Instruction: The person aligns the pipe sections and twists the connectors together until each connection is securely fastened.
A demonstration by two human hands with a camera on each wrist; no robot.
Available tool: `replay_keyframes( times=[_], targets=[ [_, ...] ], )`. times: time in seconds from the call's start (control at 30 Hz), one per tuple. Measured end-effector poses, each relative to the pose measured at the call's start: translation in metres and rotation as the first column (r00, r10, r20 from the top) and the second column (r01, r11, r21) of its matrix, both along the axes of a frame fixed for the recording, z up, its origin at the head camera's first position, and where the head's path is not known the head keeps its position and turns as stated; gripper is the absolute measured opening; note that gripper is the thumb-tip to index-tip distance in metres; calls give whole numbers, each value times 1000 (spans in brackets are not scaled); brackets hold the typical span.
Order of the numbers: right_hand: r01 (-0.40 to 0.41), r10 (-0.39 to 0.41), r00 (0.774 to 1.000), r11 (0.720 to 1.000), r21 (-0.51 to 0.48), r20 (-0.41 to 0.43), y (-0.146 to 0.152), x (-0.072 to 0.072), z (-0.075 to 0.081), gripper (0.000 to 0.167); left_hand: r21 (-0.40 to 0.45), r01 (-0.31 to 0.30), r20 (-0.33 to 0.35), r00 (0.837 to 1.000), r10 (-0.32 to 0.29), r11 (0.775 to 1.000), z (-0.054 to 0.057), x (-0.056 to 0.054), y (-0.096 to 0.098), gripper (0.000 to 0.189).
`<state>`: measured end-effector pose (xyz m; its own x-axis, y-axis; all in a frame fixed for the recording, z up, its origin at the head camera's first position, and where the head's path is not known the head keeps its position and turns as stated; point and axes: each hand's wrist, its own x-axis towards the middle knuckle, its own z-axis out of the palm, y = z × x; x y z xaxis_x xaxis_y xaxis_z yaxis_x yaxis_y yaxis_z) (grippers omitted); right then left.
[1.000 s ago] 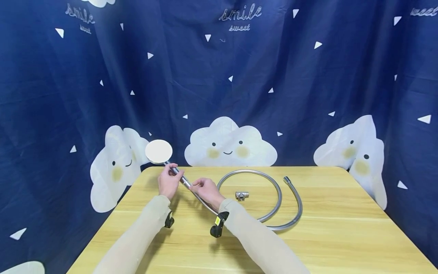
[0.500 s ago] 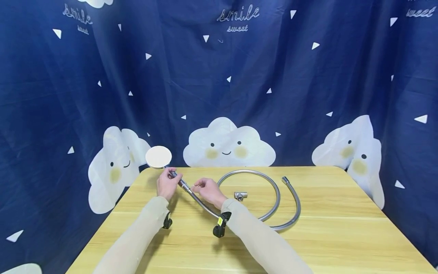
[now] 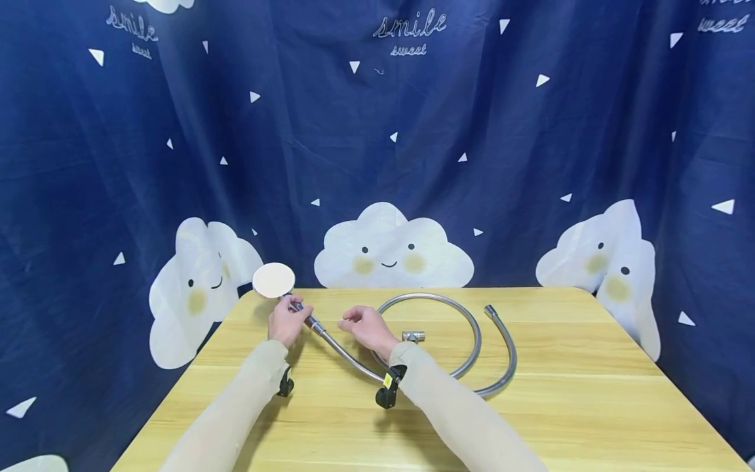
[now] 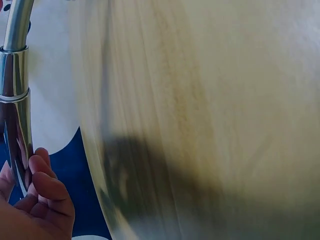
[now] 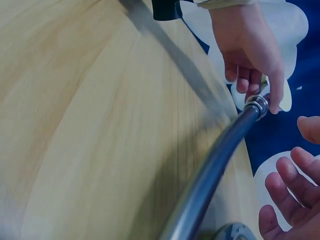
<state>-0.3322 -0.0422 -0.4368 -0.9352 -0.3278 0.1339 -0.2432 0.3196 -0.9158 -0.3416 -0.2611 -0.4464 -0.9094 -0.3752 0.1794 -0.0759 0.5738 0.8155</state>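
Observation:
My left hand [image 3: 287, 322] grips the chrome handle of a shower head [image 3: 274, 280], whose round white face is raised over the table's back left edge. A grey metal shower hose [image 3: 348, 357] is joined to the handle's lower end; that chrome joint [image 4: 15, 75] shows up close in the left wrist view. To the right of the joint, my right hand [image 3: 370, 329] is held apart from the hose. Its fingers [image 5: 287, 172] are relaxed and bent with nothing between them in the right wrist view. A small chrome tee fitting [image 3: 415, 336] lies behind the right hand, partly covered by it.
Across the wooden table [image 3: 590, 393] the hose runs in a loop, and its free end with a chrome nut [image 3: 491, 311] lies at the right. A dark blue curtain [image 3: 377, 131] with clouds hangs behind the table.
My right hand has let go of the hose near the joint and moved slightly right. The shower head has sunk a little, with my left hand still holding its handle.

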Motion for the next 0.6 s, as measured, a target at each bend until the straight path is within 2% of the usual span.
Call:
replay_keyframes(
  times=[0.6],
  targets=[
    [11, -8, 999, 998, 68, -45, 30, -6, -5, 23, -51, 20, 103, 995, -15, 999, -13, -4, -8, 46]
  ],
)
